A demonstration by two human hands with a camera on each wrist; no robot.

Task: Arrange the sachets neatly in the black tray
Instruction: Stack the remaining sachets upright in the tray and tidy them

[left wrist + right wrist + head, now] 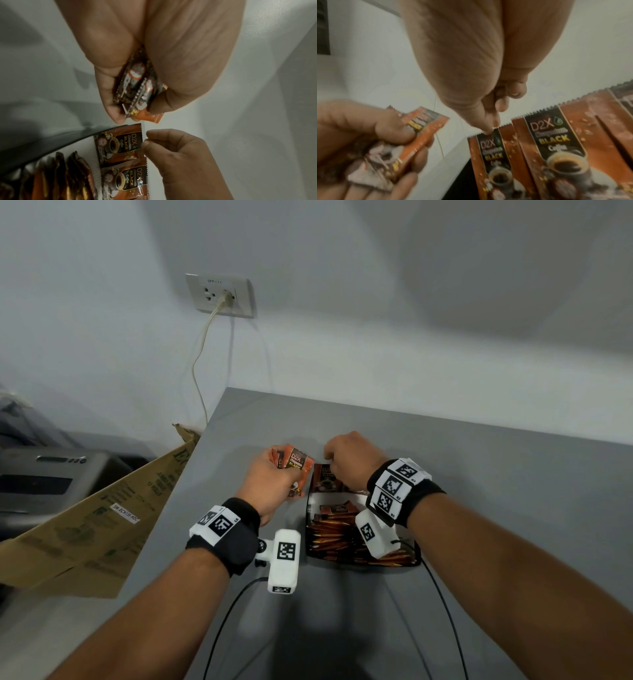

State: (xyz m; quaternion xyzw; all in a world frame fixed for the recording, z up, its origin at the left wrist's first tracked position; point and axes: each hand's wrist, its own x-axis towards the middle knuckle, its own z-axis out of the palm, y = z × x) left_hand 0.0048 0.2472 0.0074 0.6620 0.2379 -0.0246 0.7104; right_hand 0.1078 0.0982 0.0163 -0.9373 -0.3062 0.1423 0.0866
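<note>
My left hand point(274, 474) grips a bunch of orange-and-black coffee sachets point(296, 465) just left of the black tray point(309, 520). In the left wrist view the bunch of sachets point(137, 92) sits between thumb and curled fingers. The tray holds a packed row of sachets point(335, 537), and more stand upright at its far end. My right hand point(330, 455) hovers over that far end with curled fingers. In the right wrist view its fingertips point(488, 129) pinch the top edge of an upright sachet point(489, 150), also seen as the upright sachet point(120, 143) in the left wrist view.
The tray sits on a grey table point(496, 508) against a white wall. A cardboard box point(102, 508) leans at the table's left edge, with a grey machine point(44, 477) behind it. A wall socket point(219, 296) has a cord hanging down. Black cables point(233, 611) trail from my wrists.
</note>
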